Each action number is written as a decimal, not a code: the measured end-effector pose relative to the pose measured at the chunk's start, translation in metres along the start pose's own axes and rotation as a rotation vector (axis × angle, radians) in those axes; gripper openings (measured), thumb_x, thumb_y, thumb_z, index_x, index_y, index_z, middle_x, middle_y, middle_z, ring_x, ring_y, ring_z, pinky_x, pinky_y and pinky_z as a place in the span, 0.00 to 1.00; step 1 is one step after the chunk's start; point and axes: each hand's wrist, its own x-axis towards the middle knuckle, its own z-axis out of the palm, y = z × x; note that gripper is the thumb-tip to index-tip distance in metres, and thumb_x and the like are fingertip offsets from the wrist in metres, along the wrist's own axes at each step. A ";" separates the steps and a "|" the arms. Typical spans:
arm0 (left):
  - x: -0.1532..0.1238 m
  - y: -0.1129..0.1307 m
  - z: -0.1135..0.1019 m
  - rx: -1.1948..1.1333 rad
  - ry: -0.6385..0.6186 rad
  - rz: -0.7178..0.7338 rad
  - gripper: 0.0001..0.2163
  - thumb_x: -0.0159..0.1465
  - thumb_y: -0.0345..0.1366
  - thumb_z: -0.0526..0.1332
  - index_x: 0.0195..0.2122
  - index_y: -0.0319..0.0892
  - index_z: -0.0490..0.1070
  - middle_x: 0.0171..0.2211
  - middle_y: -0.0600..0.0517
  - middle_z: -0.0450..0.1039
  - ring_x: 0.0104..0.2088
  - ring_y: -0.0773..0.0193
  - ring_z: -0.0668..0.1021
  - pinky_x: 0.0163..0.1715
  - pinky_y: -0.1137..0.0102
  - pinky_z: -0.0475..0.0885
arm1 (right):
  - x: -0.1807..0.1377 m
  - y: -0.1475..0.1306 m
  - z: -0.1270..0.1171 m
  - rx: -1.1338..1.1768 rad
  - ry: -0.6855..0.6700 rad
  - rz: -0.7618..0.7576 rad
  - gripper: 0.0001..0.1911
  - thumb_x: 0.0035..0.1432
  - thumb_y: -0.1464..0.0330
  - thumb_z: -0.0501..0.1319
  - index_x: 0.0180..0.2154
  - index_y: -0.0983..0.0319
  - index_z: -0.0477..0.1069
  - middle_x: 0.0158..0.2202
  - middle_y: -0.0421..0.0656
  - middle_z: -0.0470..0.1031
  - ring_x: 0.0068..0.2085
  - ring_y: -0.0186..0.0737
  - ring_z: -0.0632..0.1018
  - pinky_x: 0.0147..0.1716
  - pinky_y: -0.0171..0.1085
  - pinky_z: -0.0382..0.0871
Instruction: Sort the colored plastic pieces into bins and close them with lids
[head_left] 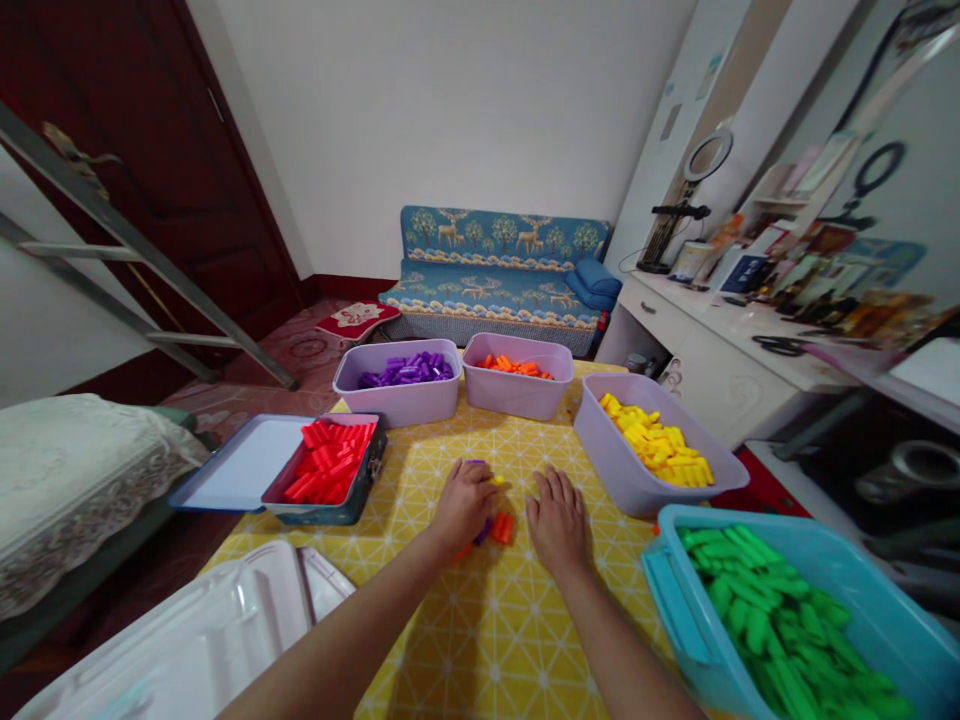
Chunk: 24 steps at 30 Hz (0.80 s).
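My left hand rests over a small group of plastic pieces on the table, its fingers bent loosely and partly covering them. A yellow piece lies by its fingertips, and a purple piece and orange pieces lie beside its thumb side. Whether it grips any of them is hidden. To the right, my right hand lies palm down on the yellow patterned tablecloth, fingers stretched out, holding nothing.
Around the table stand lilac tubs of purple pieces, orange pieces and yellow pieces. A hinged box holds red pieces, and a teal tub holds green ones. White lids lie front left.
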 end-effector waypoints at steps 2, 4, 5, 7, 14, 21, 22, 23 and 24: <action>-0.009 -0.010 -0.001 -0.078 0.026 0.015 0.11 0.66 0.32 0.57 0.42 0.47 0.80 0.50 0.48 0.76 0.57 0.58 0.72 0.66 0.54 0.57 | 0.000 0.000 -0.001 -0.002 -0.004 -0.002 0.24 0.67 0.65 0.51 0.61 0.62 0.66 0.68 0.50 0.61 0.68 0.50 0.60 0.64 0.50 0.52; -0.016 -0.018 0.000 -0.165 0.038 0.068 0.12 0.66 0.30 0.56 0.41 0.45 0.79 0.52 0.47 0.74 0.57 0.59 0.72 0.62 0.61 0.64 | 0.000 0.000 -0.001 -0.006 -0.005 -0.009 0.23 0.68 0.65 0.50 0.61 0.62 0.66 0.68 0.50 0.61 0.68 0.50 0.60 0.64 0.49 0.52; -0.017 -0.021 0.001 -0.195 0.048 0.088 0.12 0.65 0.29 0.55 0.42 0.44 0.79 0.54 0.47 0.73 0.58 0.60 0.72 0.61 0.63 0.66 | 0.000 0.000 -0.001 -0.008 -0.003 -0.011 0.23 0.68 0.65 0.50 0.61 0.62 0.66 0.68 0.50 0.61 0.68 0.50 0.60 0.64 0.49 0.52; -0.015 -0.024 0.001 -0.193 0.078 0.073 0.15 0.63 0.25 0.55 0.46 0.44 0.76 0.59 0.47 0.68 0.59 0.60 0.71 0.61 0.64 0.67 | 0.000 0.000 -0.001 -0.011 0.003 -0.013 0.23 0.68 0.65 0.51 0.61 0.62 0.66 0.68 0.50 0.61 0.68 0.50 0.60 0.64 0.49 0.52; 0.005 -0.026 -0.003 -0.003 -0.050 -0.001 0.21 0.62 0.24 0.55 0.56 0.44 0.70 0.59 0.45 0.69 0.59 0.58 0.71 0.60 0.61 0.66 | 0.000 0.003 0.002 -0.014 0.022 -0.037 0.24 0.68 0.65 0.50 0.62 0.64 0.66 0.67 0.51 0.61 0.67 0.51 0.61 0.63 0.50 0.53; -0.005 -0.028 -0.007 0.011 -0.041 -0.079 0.15 0.61 0.27 0.58 0.46 0.45 0.77 0.44 0.47 0.74 0.46 0.58 0.74 0.49 0.65 0.69 | 0.001 0.004 0.004 -0.005 0.018 -0.041 0.24 0.68 0.64 0.50 0.62 0.64 0.66 0.68 0.52 0.61 0.67 0.51 0.61 0.63 0.50 0.53; -0.007 -0.027 -0.008 -0.008 -0.035 -0.074 0.14 0.61 0.28 0.58 0.46 0.45 0.77 0.44 0.47 0.74 0.46 0.58 0.74 0.49 0.65 0.69 | 0.001 0.004 0.004 -0.005 0.017 -0.042 0.24 0.68 0.64 0.50 0.62 0.64 0.66 0.68 0.52 0.61 0.67 0.51 0.61 0.63 0.50 0.53; -0.009 -0.027 -0.010 -0.042 -0.026 -0.083 0.13 0.62 0.30 0.58 0.46 0.45 0.76 0.44 0.46 0.74 0.47 0.57 0.74 0.50 0.64 0.69 | 0.001 0.004 0.004 -0.003 0.017 -0.042 0.24 0.68 0.64 0.50 0.61 0.64 0.66 0.68 0.51 0.61 0.67 0.51 0.61 0.63 0.50 0.53; -0.009 -0.027 -0.011 -0.108 -0.015 -0.122 0.13 0.62 0.31 0.58 0.46 0.44 0.76 0.44 0.46 0.74 0.47 0.57 0.74 0.51 0.63 0.68 | 0.001 0.004 0.004 0.000 0.019 -0.041 0.24 0.68 0.65 0.50 0.61 0.64 0.66 0.68 0.51 0.61 0.67 0.51 0.61 0.63 0.50 0.53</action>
